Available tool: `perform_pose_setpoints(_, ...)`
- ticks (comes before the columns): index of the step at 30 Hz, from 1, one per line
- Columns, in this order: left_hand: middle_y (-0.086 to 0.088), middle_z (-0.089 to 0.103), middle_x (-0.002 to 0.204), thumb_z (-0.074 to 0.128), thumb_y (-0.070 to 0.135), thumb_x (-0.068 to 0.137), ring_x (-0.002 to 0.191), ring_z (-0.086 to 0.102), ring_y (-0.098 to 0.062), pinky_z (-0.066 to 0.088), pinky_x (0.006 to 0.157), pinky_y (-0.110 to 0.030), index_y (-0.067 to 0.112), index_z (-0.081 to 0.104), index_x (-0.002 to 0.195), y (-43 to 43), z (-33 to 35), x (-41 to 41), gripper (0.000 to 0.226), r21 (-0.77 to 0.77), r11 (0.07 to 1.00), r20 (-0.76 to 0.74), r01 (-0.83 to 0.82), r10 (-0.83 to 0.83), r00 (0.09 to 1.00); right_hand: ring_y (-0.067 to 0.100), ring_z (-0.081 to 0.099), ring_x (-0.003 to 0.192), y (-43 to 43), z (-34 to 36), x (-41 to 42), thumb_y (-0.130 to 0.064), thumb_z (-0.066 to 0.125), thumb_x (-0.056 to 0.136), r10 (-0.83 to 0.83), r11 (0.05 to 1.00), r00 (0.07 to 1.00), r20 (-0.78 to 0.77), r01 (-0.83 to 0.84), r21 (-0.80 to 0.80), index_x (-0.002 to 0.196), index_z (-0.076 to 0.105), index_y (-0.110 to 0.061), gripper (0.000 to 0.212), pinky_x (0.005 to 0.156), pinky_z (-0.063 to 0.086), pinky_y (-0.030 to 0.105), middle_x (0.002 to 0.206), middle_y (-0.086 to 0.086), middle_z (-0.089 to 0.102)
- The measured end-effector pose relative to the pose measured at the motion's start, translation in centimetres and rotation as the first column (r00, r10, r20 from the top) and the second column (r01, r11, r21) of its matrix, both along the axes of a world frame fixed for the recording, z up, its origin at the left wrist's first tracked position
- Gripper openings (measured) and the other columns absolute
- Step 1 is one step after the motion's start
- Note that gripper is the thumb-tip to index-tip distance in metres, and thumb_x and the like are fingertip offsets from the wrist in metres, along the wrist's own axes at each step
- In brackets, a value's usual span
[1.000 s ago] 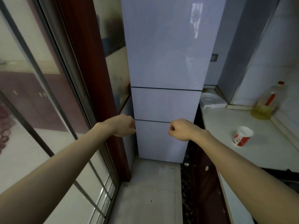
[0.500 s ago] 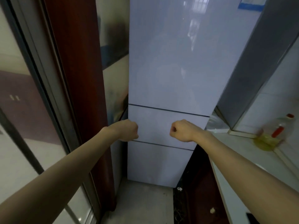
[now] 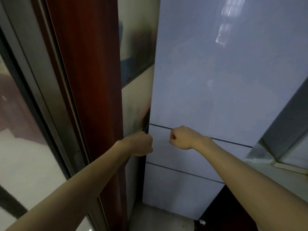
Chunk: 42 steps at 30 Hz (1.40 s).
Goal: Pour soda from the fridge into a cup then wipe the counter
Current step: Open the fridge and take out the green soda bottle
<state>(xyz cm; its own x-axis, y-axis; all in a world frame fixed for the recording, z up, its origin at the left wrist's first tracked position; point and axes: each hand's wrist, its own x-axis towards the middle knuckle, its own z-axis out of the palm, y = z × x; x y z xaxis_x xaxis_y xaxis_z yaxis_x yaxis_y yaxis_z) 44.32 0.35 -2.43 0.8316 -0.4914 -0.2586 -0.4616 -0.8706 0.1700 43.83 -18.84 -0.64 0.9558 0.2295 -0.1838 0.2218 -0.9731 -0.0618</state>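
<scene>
Head view: left hand (image 3: pixel 141 144) and right hand (image 3: pixel 181 138) are both hanging as closed fists, gripping nothing. Fridge (image 3: pixel 216 80) is filling the frame just beyond the knuckles, with every door shut; soda is not showing, presumably inside. Since a second ago the fists are sitting higher, moved from the lower seam up to the upper one, and the cup is now out of frame, right of the right hand. Judgement: approach is finishing and the door pull is coming next.

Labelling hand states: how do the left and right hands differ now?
The left hand sits at the left edge of the fridge, slightly lower. The right hand is in front of the middle door, at its upper seam. Both are fists, holding nothing visible.
</scene>
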Motion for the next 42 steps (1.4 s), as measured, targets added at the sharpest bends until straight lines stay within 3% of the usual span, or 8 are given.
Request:
perform_pose_setpoints(5,-0.001,0.049,0.063,0.046,0.018,0.1,0.054,0.042,-0.011,0.034,0.055,-0.025,0.013,0.048,0.063,-0.8,0.1,4.0,0.037,-0.065,0.993,0.019,-0.1,0.102,0.995,0.025,0.061,0.089,0.9,1.3,6.4,-0.025,0.045,0.098,0.121,0.992,0.992,0.044,-0.119,-0.032,0.103,0.062,-0.002,0.029,0.073,0.05,0.033,0.103,0.012,0.064)
perform_pose_setpoints(9,-0.008,0.061,0.089,0.045,0.018,0.098,0.071,0.048,-0.012,0.033,0.061,-0.023,0.002,0.062,0.092,-1.6,0.4,7.8,0.024,-0.18,0.959,0.034,-0.221,0.231,0.972,0.026,0.053,0.108,1.6,3.5,11.8,-0.021,0.042,0.099,0.261,0.965,0.954,0.147,-0.252,-0.077,0.119,0.057,-0.003,0.031,0.09,0.046,0.035,0.123,0.014,0.055)
perform_pose_setpoints(12,-0.001,0.055,0.086,0.043,0.023,0.098,0.077,0.05,-0.015,0.036,0.069,-0.027,0.008,0.052,0.086,-2.5,-0.2,10.1,0.021,-0.19,0.934,-0.002,-0.302,0.307,0.952,0.028,0.048,0.111,2.7,5.7,15.7,-0.016,0.043,0.095,0.446,0.893,0.818,0.362,-0.382,-0.236,0.118,0.058,-0.003,0.03,0.092,0.039,0.035,0.123,0.014,0.053)
perform_pose_setpoints(16,-0.006,0.058,0.121,0.047,0.028,0.097,0.11,0.055,-0.024,0.044,0.091,-0.032,0.007,0.056,0.116,-3.4,-0.9,12.4,0.03,-0.264,0.892,-0.07,-0.368,0.362,0.929,0.027,0.051,0.105,4.1,7.6,19.7,-0.016,0.047,0.09,0.635,0.763,0.604,0.482,-0.395,-0.511,0.101,0.065,-0.007,0.024,0.106,0.032,0.038,0.111,0.012,0.062)
perform_pose_setpoints(21,-0.008,0.043,0.146,0.048,0.025,0.098,0.129,0.045,-0.025,0.036,0.099,-0.027,0.01,0.031,0.146,-4.9,-0.2,13.9,0.052,-0.391,0.805,-0.096,-0.446,0.447,0.89,0.028,0.047,0.126,5.1,7.8,22.0,-0.029,0.049,0.096,0.667,0.627,0.667,0.331,-0.262,-0.734,0.099,0.068,-0.017,0.023,0.121,0.005,0.05,0.119,0.008,0.066)
perform_pose_setpoints(26,-0.005,0.031,0.155,0.05,0.011,0.098,0.143,0.03,-0.022,0.026,0.109,-0.024,0.011,0.012,0.153,-5.7,0.2,14.6,0.067,-0.516,0.715,-0.178,-0.471,0.448,0.876,0.028,0.045,0.125,5.9,7.5,22.1,-0.028,0.04,0.101,0.658,0.597,0.692,0.297,-0.24,-0.766,0.093,0.063,-0.017,0.027,0.119,0.003,0.048,0.117,0.006,0.066)
perform_pose_setpoints(34,-0.007,0.049,0.144,0.065,0.015,0.086,0.128,0.052,-0.027,0.042,0.108,-0.042,0.02,0.032,0.149,-5.4,-1.9,15.3,0.071,-0.676,0.496,-0.316,-0.545,0.473,0.822,0.028,0.046,0.122,6.0,7.5,22.1,-0.029,0.043,0.1,0.669,0.602,0.687,0.282,-0.28,-0.748,0.063,0.035,-0.014,0.041,0.117,0.009,0.046,0.105,0.006,0.065)
perform_pose_setpoints(42,-0.004,0.053,0.119,0.059,0.002,0.085,0.121,0.055,-0.035,0.043,0.105,-0.05,0.008,0.035,0.146,-3.8,-2.5,12.9,0.066,-0.755,0.362,-0.393,-0.547,0.418,0.819,0.028,0.046,0.123,7.8,7.7,18.3,-0.027,0.042,0.1,0.658,0.632,0.698,0.284,-0.307,-0.712,0.088,0.055,-0.018,0.019,0.117,0.009,0.047,0.113,0.006,0.066)
